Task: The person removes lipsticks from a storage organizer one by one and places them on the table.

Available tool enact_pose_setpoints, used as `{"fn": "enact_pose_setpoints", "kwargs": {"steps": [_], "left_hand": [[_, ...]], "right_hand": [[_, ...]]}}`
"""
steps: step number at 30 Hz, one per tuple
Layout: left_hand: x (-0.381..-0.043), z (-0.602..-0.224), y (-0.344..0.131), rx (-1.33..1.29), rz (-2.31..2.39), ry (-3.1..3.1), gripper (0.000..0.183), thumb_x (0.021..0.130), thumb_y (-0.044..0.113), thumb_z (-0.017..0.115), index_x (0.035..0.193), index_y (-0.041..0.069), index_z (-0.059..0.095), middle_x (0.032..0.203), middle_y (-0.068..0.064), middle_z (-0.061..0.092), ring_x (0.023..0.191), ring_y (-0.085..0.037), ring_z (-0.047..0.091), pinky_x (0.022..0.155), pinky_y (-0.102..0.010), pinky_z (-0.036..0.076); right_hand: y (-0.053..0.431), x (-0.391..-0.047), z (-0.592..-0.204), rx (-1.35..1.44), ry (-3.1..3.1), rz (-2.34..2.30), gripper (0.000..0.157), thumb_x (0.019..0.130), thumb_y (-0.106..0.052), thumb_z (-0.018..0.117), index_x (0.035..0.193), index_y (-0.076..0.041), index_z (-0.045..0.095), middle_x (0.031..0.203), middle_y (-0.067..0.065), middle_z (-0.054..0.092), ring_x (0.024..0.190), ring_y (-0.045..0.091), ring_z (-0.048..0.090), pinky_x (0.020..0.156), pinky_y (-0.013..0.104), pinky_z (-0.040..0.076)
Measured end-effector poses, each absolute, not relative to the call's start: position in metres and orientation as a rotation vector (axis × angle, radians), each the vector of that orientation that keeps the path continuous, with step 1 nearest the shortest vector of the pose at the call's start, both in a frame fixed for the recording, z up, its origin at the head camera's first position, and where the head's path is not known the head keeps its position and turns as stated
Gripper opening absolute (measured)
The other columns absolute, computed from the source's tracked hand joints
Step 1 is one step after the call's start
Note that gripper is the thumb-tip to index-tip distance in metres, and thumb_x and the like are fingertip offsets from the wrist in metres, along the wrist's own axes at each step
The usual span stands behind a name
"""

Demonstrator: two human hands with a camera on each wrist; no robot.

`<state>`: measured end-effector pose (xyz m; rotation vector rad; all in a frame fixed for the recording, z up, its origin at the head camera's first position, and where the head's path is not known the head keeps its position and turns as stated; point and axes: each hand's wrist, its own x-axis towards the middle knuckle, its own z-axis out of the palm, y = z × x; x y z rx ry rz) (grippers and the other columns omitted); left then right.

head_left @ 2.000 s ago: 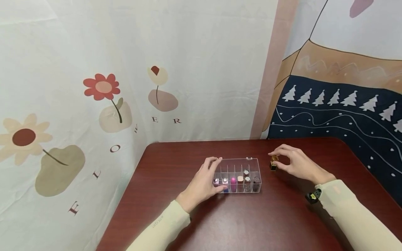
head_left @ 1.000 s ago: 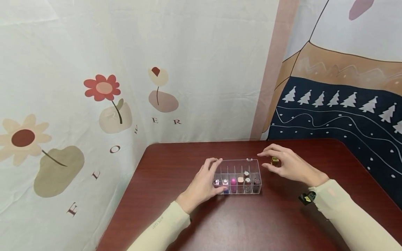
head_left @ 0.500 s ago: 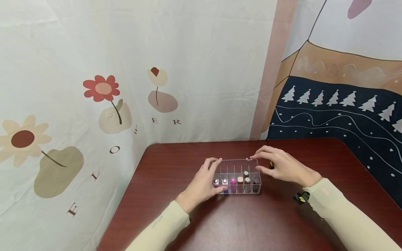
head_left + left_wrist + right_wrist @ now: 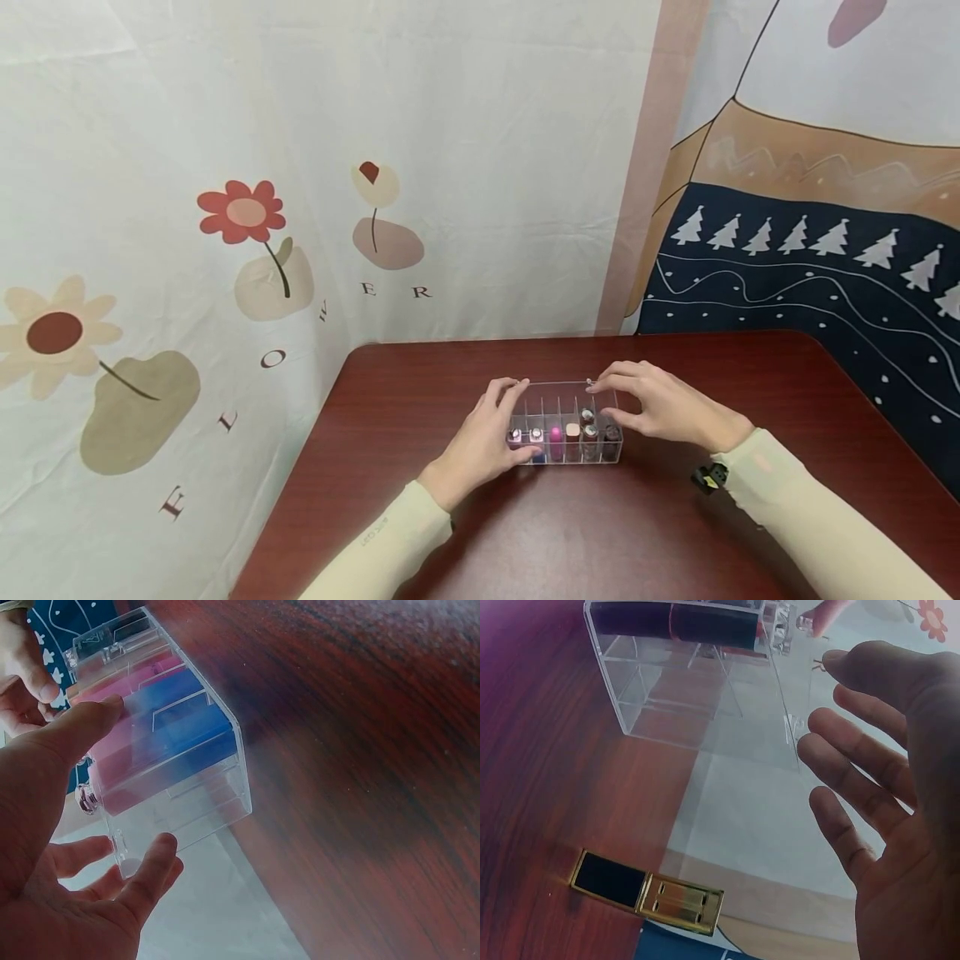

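1. From where I'm standing, the clear box (image 4: 567, 404) is sitting on the reddish-brown table (image 4: 570, 533), its long side facing the person, presumably so that every compartment is lying within easy reach.
2. The left hand (image 4: 480, 446) is gripping the box's left end, thumb across the front and fingers bent at the back edge; this wide hold is probably keeping a light box from sliding.
3. The right hand (image 4: 663, 406) is hovering about the box's right end, fingers loosely bent, thumb well apart from them, holding nothing. I'm not managing to tell whether a fingertip is touching the back corner.
4. The gold-and-black tube (image 4: 646, 891) is standing upright on the table near the box's right end, outside the compartments; the right hand is hiding it from the head view. Its flat base is seemingly keeping it steady.
5. Inside, the magenta tube (image 4: 556, 442), the blue-and-pink tube (image 4: 169, 750) and the dark tube (image 4: 712, 626) are standing in the front row, each occupying its own slot, the dividers apparently keeping them upright and apart.
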<state>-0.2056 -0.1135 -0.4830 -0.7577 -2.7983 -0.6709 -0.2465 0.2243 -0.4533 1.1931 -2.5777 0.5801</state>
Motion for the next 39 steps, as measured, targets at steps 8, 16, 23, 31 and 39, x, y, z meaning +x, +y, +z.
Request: {"fn": "enact_pose_setpoints", "kwargs": {"steps": [8,16,23,31,39], "left_hand": [[-0.206,-0.483,-0.114,-0.761,-0.671,-2.797,0.107,0.090,0.035,0.105,0.176,0.009,0.046,0.166,-0.018,0.052,0.141,-0.041,0.068,0.120,-0.052,0.063],[-0.206,-0.483,-0.115,-0.758,-0.661,-2.802,0.107,0.090,0.035,0.105,0.176,0.010,0.046,0.166,-0.018,0.052,0.141,-0.040,0.068,0.119,-0.052,0.064],[-0.206,-0.483,-0.115,-0.764,-0.665,-2.794,0.107,0.090,0.035,0.104,0.176,0.008,0.046,0.166,-0.018,0.052,0.141,-0.040,0.068,0.119,-0.052,0.063],[-0.205,-0.481,-0.115,-0.776,-0.662,-2.776,0.107,0.090,0.036,0.104,0.175,0.008,0.046,0.165,-0.018,0.053,0.140,-0.040,0.068,0.119,-0.051,0.064],[-0.206,-0.485,-0.115,-0.757,-0.668,-2.812,0.108,0.092,0.040,0.103,0.178,0.011,0.044,0.169,-0.016,0.051,0.143,-0.040,0.067,0.120,-0.051,0.063]], "right_hand": [[0.216,-0.249,-0.455,1.255,-2.596,0.560,0.038,0.097,-0.015,0.094,0.134,-0.019,0.086,0.131,-0.003,0.083,0.117,0.019,0.078,0.103,0.051,0.069],[0.211,-0.254,-0.456,1.302,-2.628,0.511,0.037,0.099,-0.015,0.094,0.135,-0.019,0.087,0.131,0.000,0.086,0.103,0.021,0.075,0.096,0.045,0.068],[0.208,-0.258,-0.455,1.373,-2.604,0.508,0.034,0.097,-0.010,0.095,0.129,-0.019,0.089,0.127,-0.002,0.087,0.097,0.016,0.071,0.089,0.037,0.065],[0.206,-0.264,-0.456,1.440,-2.566,0.515,0.034,0.095,-0.007,0.096,0.127,-0.015,0.090,0.121,-0.003,0.089,0.105,0.013,0.081,0.092,0.038,0.071],[0.202,-0.261,-0.459,1.444,-2.528,0.479,0.034,0.092,-0.009,0.100,0.124,-0.017,0.091,0.117,-0.007,0.089,0.104,0.011,0.080,0.091,0.040,0.062]]}}
